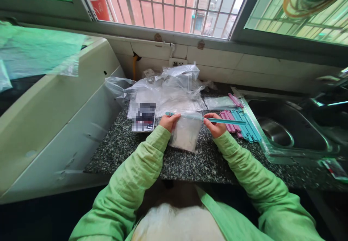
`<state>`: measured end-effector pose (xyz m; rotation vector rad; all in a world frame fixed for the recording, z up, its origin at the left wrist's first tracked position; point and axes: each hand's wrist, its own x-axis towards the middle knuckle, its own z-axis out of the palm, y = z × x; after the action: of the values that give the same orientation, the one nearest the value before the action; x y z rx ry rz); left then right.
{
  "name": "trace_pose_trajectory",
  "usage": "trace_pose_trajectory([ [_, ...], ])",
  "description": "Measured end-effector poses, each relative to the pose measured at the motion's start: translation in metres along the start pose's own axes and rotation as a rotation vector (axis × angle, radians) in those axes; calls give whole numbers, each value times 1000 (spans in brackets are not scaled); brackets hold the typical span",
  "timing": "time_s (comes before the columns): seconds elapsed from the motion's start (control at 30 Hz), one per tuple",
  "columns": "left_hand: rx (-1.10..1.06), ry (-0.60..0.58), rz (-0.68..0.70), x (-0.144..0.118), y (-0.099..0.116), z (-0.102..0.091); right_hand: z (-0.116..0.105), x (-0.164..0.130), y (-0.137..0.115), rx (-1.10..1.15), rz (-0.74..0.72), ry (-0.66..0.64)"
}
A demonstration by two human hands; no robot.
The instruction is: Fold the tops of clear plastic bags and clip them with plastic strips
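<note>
Between my hands is a clear plastic bag, hanging over the counter with its top edge up. My left hand pinches the bag's top left corner, together with the end of a thin teal strip that lies along the top edge. My right hand, at the top right corner, is closed on a teal bag clip that points out to the right. The clip's near end meets the bag's corner. Whether the strip and the clip are joined, I cannot tell. Pink clips and teal clips lie in a row beyond my right hand.
A heap of clear plastic bags covers the back of the speckled counter. A printed card lies left of my left hand. More pink clips rest on a flat bag. A metal sink is at right, a pale appliance at left.
</note>
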<state>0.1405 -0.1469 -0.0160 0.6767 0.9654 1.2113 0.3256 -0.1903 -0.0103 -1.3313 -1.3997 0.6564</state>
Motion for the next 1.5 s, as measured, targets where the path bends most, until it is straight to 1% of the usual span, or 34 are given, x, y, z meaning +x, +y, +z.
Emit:
trace_pose_trajectory([
  [0.17,-86,20,-18,-3,5,3,-2,-3,1,30,-44,5],
  [0.27,-104,24,-22,-5,7,4,-4,-5,3,25,-110,8],
  [0.37,-113,20,-18,-6,8,4,-6,-7,3,-36,-205,53],
  [0.6,-119,-17,-38,-7,8,4,-12,-6,5,-301,-472,116],
  [0.83,-114,-16,-9,-8,6,4,-14,-3,1,-360,-688,126],
  [1.07,-67,0,-9,-4,2,2,-13,-3,-5,-385,-737,116],
  [1.2,-43,3,11,-2,0,1,-13,-2,-4,-370,-774,104],
  [1.5,1,-18,38,0,-5,-2,-13,-2,2,-436,-774,103],
])
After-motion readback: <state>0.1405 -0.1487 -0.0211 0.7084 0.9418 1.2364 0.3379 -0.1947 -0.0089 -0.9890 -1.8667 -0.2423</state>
